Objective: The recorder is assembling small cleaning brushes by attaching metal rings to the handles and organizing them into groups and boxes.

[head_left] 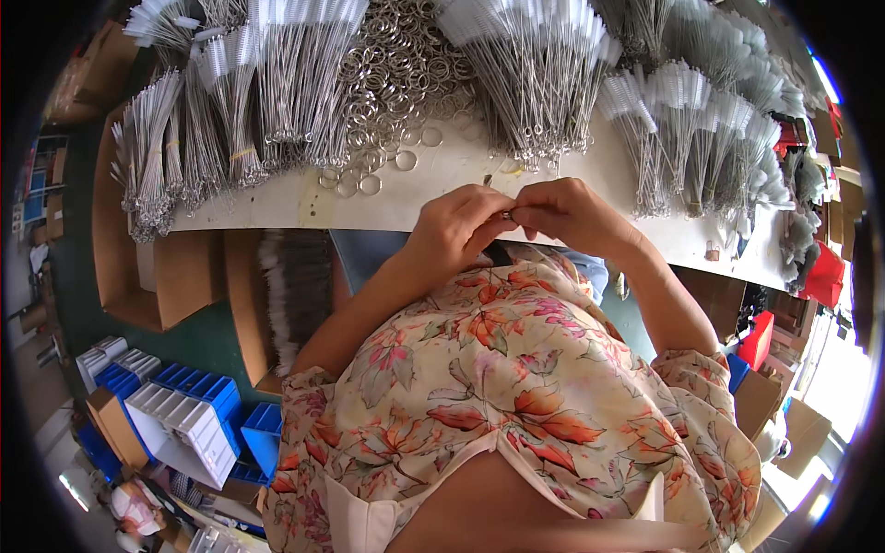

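Near the table's front edge, my left hand (456,224) and my right hand (570,214) meet, fingertip to fingertip. Both are closed in a pinch around a small silvery metal piece (506,216). Fingers cover most of it, so its exact kind is hidden. Just beyond my hands, metal rings (406,160) lie loose, trailing from a large heap of rings (392,74). To the right of the heap is a bundle of thin wire brushes (530,78) with white bristles and looped wire ends facing me.
More brush bundles (300,83) cover the left of the white table (369,205); others (687,120) fill the right. A small padlock-shaped piece (712,250) lies near the right edge. Cardboard boxes (189,281) and blue and white bins (180,424) stand at lower left.
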{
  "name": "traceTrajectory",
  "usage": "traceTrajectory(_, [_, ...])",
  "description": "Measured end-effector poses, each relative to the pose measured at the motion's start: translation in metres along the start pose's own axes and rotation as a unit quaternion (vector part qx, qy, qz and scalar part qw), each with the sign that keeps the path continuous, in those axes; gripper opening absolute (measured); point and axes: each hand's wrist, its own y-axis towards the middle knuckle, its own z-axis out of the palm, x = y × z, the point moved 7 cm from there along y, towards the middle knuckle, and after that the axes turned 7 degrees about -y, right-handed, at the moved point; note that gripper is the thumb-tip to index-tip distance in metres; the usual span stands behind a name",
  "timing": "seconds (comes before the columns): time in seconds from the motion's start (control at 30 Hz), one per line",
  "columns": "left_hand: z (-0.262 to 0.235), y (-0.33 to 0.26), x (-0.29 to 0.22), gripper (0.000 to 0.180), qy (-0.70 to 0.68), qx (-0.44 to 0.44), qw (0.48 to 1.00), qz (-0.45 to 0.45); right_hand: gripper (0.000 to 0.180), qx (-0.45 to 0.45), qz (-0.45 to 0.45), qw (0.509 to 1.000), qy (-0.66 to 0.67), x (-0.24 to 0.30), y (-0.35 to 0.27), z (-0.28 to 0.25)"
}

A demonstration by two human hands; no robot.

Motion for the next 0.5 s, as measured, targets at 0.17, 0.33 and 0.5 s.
traceTrajectory(0.17, [-0.025, 0.018, -0.030, 0.020, 0.191, 0.010, 0.973, 0.130, 0.012, 0.050, 0.099, 0.971, 0.213, -0.011, -0.007, 0.001])
traceTrajectory(0.33, [-0.068, 0.046, 0.020, 0.016, 0.421, 0.041, 0.901, 0.094, 0.012, -0.072, 0.036, 0.872, -0.483, -0.031, -0.017, -0.031])
traceTrajectory(0.5, [-0.074, 0.043, 0.032, 0.012, 0.143, -0.049, 0.987, -0.053, 0.014, -0.166, -0.035, 0.985, 0.032, 0.008, 0.006, -0.026])
